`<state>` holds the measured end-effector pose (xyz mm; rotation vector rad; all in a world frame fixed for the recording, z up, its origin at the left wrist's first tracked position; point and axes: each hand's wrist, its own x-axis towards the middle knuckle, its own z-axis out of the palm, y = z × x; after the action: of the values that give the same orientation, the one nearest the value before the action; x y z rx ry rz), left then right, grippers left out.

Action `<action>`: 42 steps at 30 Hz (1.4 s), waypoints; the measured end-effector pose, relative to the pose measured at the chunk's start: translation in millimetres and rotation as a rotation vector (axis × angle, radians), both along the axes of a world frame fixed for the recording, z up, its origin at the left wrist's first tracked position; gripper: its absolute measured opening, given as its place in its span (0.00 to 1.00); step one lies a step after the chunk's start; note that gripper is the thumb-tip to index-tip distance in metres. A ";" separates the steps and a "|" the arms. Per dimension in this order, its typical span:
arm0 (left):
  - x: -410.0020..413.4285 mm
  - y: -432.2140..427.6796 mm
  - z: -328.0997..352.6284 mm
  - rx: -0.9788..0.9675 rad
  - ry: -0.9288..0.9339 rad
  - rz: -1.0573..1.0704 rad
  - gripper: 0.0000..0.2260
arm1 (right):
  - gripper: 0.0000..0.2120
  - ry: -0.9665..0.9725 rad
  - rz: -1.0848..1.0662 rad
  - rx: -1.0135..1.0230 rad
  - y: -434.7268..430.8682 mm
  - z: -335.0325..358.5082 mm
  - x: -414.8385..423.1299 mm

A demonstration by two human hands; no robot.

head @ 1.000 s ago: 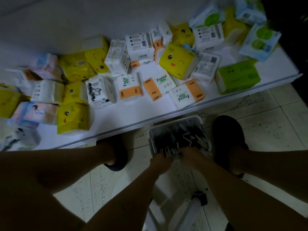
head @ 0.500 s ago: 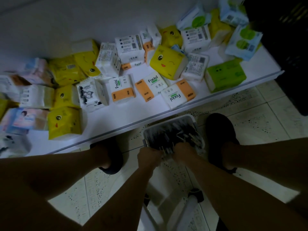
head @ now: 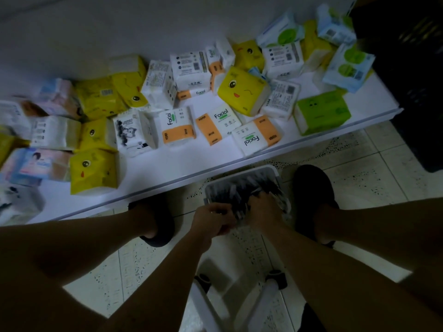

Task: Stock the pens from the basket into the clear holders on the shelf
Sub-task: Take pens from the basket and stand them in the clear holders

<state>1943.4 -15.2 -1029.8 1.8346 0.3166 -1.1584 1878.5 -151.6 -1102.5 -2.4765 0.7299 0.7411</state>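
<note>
Since a moment ago, the right hand [head: 263,209] has slid farther in over the pens [head: 239,188], its fingers curled down among them; whether it grips any I cannot tell. The left hand [head: 212,218] curls round a few pens at the near-left corner of the basket [head: 242,169], which sits on the floor [head: 359,168] just beside the front edge of the shelf [head: 167,168].
</note>
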 end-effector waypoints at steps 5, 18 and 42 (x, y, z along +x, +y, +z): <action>2.7 -2.0 0.5 -0.077 0.039 0.033 0.28 | 0.32 0.161 0.120 0.046 -7.5 -5.5 8.9; 6.0 -6.9 16.6 0.018 -0.066 0.045 0.12 | 0.10 0.050 -0.152 0.129 -8.7 19.9 8.3; 25.6 2.9 193.3 -0.319 -0.716 0.029 0.12 | 0.11 -0.706 -0.291 0.489 7.2 249.5 33.9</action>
<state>1969.0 -12.3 -836.6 1.8141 -0.2406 -0.4384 1912.4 -144.4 -853.0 -1.9191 0.5308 -0.0802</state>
